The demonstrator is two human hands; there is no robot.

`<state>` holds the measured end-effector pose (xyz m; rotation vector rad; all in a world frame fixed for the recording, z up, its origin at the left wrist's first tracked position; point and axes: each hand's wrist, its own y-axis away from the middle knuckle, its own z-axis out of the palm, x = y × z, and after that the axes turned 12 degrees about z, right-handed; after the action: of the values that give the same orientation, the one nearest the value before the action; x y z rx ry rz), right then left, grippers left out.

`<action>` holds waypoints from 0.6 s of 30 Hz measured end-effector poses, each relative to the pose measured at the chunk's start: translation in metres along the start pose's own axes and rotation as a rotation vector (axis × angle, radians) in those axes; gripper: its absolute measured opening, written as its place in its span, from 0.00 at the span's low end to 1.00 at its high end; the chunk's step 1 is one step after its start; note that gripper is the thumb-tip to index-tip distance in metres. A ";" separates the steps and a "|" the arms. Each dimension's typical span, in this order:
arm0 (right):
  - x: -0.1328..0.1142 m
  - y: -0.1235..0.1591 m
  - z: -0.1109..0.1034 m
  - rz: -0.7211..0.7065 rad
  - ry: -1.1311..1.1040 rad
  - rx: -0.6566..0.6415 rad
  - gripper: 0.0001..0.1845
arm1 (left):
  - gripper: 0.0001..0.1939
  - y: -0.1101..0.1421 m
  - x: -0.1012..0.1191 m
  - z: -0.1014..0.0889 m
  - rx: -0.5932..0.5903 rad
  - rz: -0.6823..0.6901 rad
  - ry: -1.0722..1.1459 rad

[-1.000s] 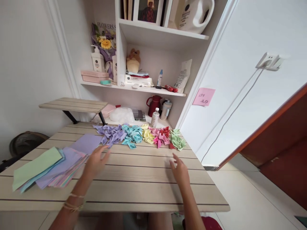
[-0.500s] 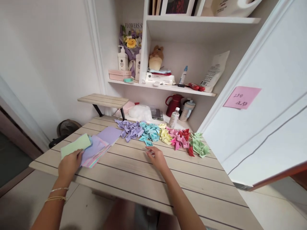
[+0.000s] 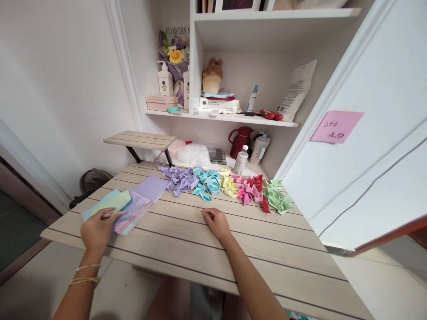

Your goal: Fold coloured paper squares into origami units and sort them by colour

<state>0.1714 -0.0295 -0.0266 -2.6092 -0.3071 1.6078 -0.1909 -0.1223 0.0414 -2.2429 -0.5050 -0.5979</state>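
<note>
Since the earlier frame, the green sheet [image 3: 115,201] has slid and turned to the right, showing more of the light blue sheet [image 3: 95,206] under it at the left; the right hand [image 3: 217,223] has drawn its fingers in more tightly; the left hand [image 3: 97,232] grips the near edge of the green sheet between thumb and fingers, at the left of the table [image 3: 173,231]; the right hand hovers or rests near the middle – which of the two I cannot tell – with its fingers curled together and nothing visible in them

Just right of the left hand lies the multicoloured paper stack [image 3: 135,215], pink and lilac on top; a purple sheet [image 3: 151,187] lies beyond it; across the far side runs a row of folded paper pieces – from left to right purple pieces [image 3: 182,180], blue pieces [image 3: 207,180], yellow pieces [image 3: 228,184], pink and red pieces [image 3: 247,189] and green pieces [image 3: 278,198]; behind the row stand a clear bottle [image 3: 240,161] and a red jug [image 3: 240,141]; a raised wooden stand [image 3: 140,139] is at the far left
</note>
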 end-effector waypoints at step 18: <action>0.000 -0.007 -0.047 0.370 -0.809 -0.312 0.25 | 0.27 0.061 0.175 0.143 -0.749 -0.206 1.264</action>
<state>0.2125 -0.0204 -0.0040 -2.1281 -0.1041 2.9131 0.0205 -0.0250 0.0166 -1.8677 0.2025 -2.3444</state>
